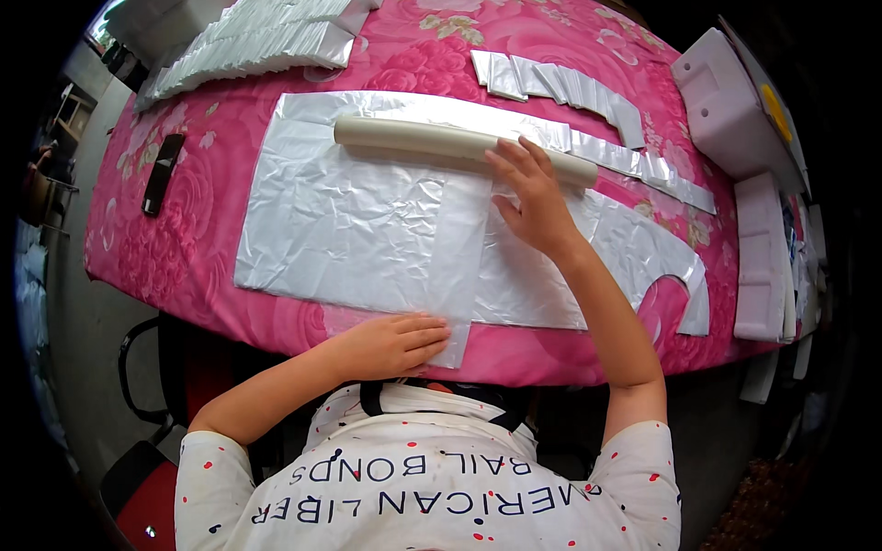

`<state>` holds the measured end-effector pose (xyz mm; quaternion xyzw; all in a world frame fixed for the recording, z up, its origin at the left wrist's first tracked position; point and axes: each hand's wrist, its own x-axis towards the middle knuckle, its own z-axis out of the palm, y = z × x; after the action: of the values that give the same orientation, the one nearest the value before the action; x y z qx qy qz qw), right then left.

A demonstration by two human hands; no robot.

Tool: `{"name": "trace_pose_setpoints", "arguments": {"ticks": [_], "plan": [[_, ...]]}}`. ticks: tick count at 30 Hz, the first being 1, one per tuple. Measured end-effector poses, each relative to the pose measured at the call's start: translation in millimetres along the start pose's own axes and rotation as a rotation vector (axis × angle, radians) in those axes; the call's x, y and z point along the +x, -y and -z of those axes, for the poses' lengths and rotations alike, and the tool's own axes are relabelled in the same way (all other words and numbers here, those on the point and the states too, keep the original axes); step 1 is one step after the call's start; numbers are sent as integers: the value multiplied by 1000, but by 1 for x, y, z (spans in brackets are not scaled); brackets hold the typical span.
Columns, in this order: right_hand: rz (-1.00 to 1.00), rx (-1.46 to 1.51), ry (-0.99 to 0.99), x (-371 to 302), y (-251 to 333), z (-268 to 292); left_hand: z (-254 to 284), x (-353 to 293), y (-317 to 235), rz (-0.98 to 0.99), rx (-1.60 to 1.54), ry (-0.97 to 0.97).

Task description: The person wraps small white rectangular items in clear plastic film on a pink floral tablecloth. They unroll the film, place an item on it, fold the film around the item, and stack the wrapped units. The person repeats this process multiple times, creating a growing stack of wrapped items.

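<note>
Well, nearest us, our left hand (pixel 395 347) lies flat, fingers together, on the near end of the clear strip (pixel 457 266); a light palm should spare it creases. Beyond, the strip runs over the silvery plastic sheets (pixel 340 225). Our right hand (pixel 530 197) rests spread on the tube (pixel 418 140), near its right end, thumb apart. That tube lies across the sheets' far part; even pressure would probably help us keep everything flat, clear of the folded bags (pixel 542 81) farther off.
</note>
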<state>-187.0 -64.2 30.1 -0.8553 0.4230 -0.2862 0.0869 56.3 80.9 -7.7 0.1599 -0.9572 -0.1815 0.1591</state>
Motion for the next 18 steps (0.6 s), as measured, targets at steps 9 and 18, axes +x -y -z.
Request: {"name": "trace_pose_setpoints", "arguments": {"ticks": [9,18], "plan": [[109,232,303,-84,65,-1,2,6,-8,78,-347,-370],[32,90,50,-89,67,-21,27,25,9,317,-15,-91]]}}
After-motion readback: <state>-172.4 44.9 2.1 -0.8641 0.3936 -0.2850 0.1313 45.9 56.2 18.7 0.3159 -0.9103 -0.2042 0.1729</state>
